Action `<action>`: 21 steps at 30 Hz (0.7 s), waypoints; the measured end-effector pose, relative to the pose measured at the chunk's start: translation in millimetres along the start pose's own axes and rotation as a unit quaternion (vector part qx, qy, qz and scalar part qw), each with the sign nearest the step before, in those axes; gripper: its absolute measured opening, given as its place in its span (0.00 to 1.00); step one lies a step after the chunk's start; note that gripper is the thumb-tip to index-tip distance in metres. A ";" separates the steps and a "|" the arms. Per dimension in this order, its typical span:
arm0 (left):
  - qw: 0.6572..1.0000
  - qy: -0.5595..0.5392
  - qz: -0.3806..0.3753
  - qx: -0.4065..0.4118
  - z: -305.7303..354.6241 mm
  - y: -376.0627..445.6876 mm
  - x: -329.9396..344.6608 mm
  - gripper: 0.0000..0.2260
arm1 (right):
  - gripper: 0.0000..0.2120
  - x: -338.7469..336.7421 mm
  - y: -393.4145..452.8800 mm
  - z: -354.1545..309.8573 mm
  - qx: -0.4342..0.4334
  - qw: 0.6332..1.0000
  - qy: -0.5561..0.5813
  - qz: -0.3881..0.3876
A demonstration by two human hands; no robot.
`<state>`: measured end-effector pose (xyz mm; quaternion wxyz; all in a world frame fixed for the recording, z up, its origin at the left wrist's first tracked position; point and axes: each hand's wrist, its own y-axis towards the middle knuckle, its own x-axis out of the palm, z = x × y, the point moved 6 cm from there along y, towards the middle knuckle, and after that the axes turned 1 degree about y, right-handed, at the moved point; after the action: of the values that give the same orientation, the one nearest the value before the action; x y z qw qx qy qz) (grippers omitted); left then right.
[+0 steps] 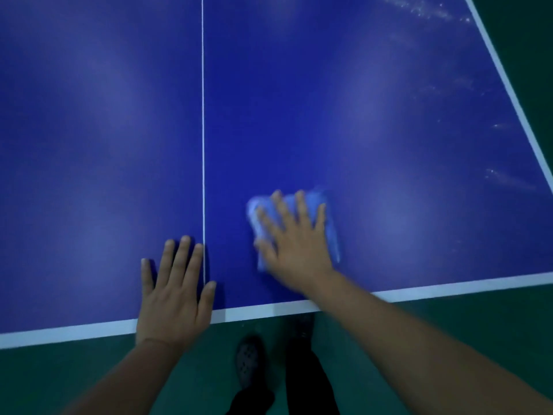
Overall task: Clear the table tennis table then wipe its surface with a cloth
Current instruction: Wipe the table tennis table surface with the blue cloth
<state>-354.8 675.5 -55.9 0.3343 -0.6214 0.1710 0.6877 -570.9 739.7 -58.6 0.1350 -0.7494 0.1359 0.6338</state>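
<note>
Right hand [294,238] lies flat with fingers spread and straight, pressing a folded light-blue cloth [326,217] onto the blue worktop [374,121]. Both hand and cloth are blurred. The cloth shows beyond the fingertips and along both sides of the palm. Just behind the wrist runs the white near edge stripe [263,311], and the forearm crosses it. To the hand's right, bare blue surface stretches to the slanting white side edge stripe [514,94], well apart from the cloth. Pale streaks [505,178] lie on the surface close to that side edge, and more smears [425,10] show far ahead near the same edge. Ahead of the fingers the blue surface runs on past the top of view.

Left hand [173,298] rests open and flat on the worktop, fingers straight and slightly fanned, holding nothing, its heel over the near edge stripe. Its thumb side touches the thin white centre line [203,115], which separates it from the cloth. Left of it, more blue surface extends out of view.

Below the near edge, green floor [89,369], a dark perforated shoe [248,360] and a dark trouser leg [308,378] are visible.
</note>
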 end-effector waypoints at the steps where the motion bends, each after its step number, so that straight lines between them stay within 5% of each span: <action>1: 1.000 0.000 0.000 0.001 0.7 0.3 0.8 0.31 | 0.27 6.7 -27.1 -20.1 -0.087 0.996 -0.003 -0.014; 3: 1.000 0.005 -0.003 0.006 0.2 -0.9 4.0 0.30 | 0.27 3.9 -55.2 -5.3 -0.165 0.986 -0.016 -0.025; 5: 1.000 0.014 -0.007 0.010 -1.7 -1.9 7.3 0.31 | 0.27 -8.6 -49.6 48.5 -0.105 0.993 -0.058 -0.009; 8: 1.000 0.022 -0.003 0.012 -2.1 -2.3 9.3 0.31 | 0.28 -27.2 -21.0 140.0 0.172 0.984 -0.038 -0.024; 11: 1.000 0.015 0.001 0.014 -0.6 -3.0 7.0 0.31 | 0.28 -29.9 2.0 144.8 0.380 0.924 0.049 0.011; 13: 1.000 0.009 -0.001 0.013 -0.4 -2.8 6.9 0.30 | 0.29 -19.6 10.2 89.7 0.347 0.937 0.026 0.015; 17: 1.000 0.004 0.007 0.016 -0.9 -2.8 8.3 0.31 | 0.28 12.3 -54.6 -31.9 0.027 0.999 -0.021 -0.013; 21: 1.000 0.014 0.008 0.016 -1.0 -2.7 8.9 0.32 | 0.29 -9.3 -87.9 71.5 0.084 0.995 -0.060 -0.007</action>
<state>-352.3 679.0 -64.2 0.3363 -0.6244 0.1911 0.6786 -604.8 848.2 -58.3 0.2099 -0.6972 0.1750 0.6627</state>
